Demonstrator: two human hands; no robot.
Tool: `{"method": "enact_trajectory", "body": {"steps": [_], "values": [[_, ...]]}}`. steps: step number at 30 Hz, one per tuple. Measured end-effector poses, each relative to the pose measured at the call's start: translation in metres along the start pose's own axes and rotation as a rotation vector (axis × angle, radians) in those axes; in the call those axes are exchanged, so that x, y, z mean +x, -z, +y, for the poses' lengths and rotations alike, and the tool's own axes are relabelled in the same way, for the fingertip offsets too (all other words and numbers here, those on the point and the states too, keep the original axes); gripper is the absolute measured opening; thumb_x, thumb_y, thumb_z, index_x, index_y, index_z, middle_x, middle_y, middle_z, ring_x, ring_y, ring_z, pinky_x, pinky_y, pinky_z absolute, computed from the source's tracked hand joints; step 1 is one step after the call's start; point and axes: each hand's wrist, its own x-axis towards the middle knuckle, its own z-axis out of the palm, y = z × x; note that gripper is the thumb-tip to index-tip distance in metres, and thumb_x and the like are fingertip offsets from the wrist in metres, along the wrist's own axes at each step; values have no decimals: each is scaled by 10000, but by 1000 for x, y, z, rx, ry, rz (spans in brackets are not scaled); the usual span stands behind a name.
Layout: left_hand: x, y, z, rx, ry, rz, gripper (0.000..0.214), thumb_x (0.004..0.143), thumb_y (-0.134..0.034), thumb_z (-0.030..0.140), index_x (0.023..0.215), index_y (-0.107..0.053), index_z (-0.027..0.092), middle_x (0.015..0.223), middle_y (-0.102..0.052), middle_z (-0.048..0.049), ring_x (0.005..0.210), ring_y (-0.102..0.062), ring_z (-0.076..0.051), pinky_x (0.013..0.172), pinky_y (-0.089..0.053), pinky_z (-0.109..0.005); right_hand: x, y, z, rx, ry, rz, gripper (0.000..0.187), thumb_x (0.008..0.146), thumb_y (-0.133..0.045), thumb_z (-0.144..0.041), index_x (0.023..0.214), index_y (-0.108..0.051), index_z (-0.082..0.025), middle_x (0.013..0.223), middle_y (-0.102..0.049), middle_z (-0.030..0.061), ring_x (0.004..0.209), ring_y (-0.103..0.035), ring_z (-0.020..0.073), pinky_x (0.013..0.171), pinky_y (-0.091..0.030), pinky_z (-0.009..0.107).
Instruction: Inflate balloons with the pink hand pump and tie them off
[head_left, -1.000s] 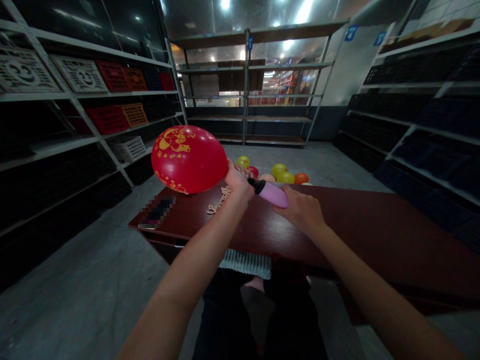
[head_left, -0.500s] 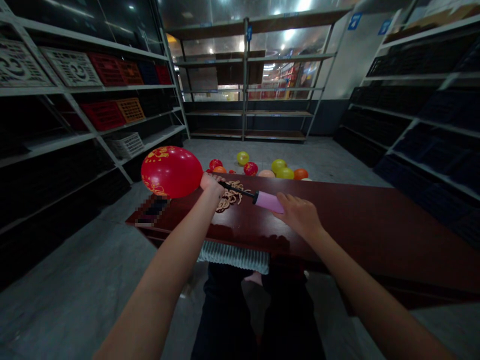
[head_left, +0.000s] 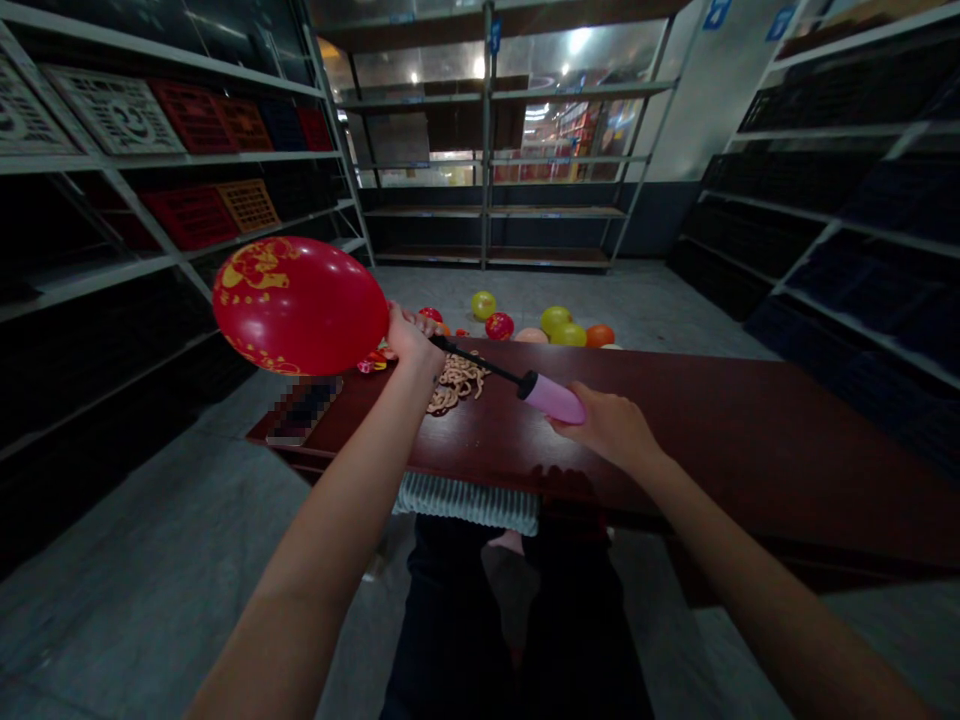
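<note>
A red balloon with yellow printing bulges out to the left of my left hand. That hand is closed around the balloon's neck and the black nozzle end of a hand pump; the exact join is hidden by my fingers. My right hand grips the pink barrel of the pump, whose black rod shows between the two hands. Below the rod, a heap of tan, loop-like pieces lies on the dark red table. Small colourful pieces lie behind the balloon.
A blurred-out flat object lies at the table's left end. Beyond the far edge, several balloons rest on the floor. Racks with crates stand left, dark-filled racks right, and a shelf unit at the back. A ribbed grey-blue cloth hangs at the near edge.
The red balloon has grown larger and sits further left and higher. The pump's barrel has moved slightly right, with more of the black rod showing. The view has tilted down a little.
</note>
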Motion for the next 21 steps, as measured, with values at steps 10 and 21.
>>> {"method": "enact_trajectory", "body": {"steps": [10,21], "values": [[-64,-40,-50,-68,61,11,528,1058,-505,423,641,-253,220,480,-206,81,355,-219,-69,385,-230,-234,16,17,-18,15,21,154,528,876,-584,-625,1201,-635,-213,980,-775,108,830,-731,276,690,-467,337],[-36,-22,-48,-49,136,137,439,1035,-473,311,670,-246,223,491,-204,95,342,-232,-61,395,-237,-205,11,8,-24,-86,103,303,408,972,-519,-542,1152,-624,-191,1047,-751,111,883,-711,257,636,-347,291]]}}
